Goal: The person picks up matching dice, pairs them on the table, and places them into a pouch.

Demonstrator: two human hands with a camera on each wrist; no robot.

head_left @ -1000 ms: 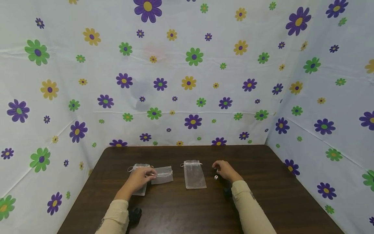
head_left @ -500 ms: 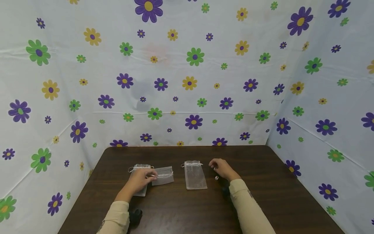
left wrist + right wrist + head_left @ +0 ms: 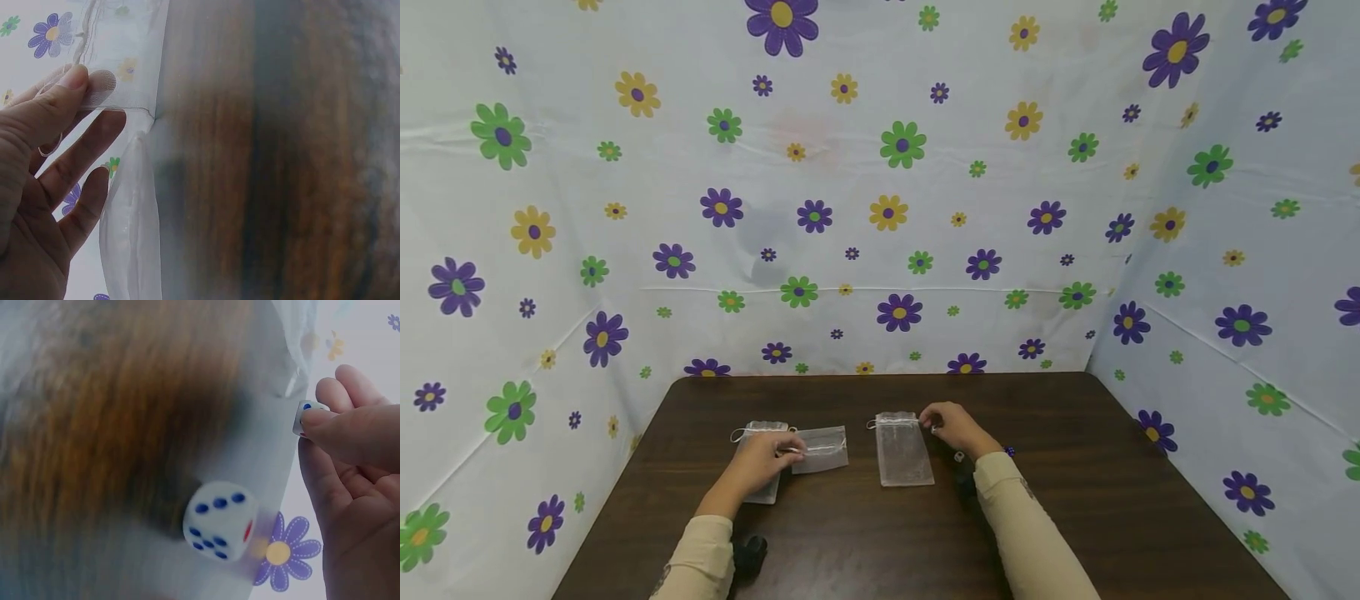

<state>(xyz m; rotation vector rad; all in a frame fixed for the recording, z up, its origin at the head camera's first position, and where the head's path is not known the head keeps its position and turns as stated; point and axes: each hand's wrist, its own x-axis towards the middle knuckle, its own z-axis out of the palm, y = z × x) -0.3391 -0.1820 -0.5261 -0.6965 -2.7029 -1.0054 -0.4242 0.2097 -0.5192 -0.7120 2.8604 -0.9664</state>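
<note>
My left hand (image 3: 763, 457) pinches the edge of a sheer white drawstring pouch (image 3: 823, 460) between thumb and fingers. In the left wrist view, the pouch's mesh (image 3: 125, 56) shows at the fingertips. Partly hidden under that hand lies a second sheer pouch (image 3: 764, 493). My right hand (image 3: 957, 427) holds a small white die (image 3: 301, 425) between thumb and fingers, close to the upper right corner of a third drawstring pouch (image 3: 904, 457), which lies flat. Another white die (image 3: 219, 522), with blue and red dots, rests on the table below the right hand.
The dark brown table (image 3: 850, 542) meets a flower-patterned curtain (image 3: 820, 333) at the back and sides. A small blue object (image 3: 1010, 451) shows beside the right wrist. Near the left forearm is a black object (image 3: 748, 557).
My right hand has moved left with its die, from beside the loose die to the third pouch's upper corner. A small blue object now shows behind the wrist. My left hand has stayed put.
</note>
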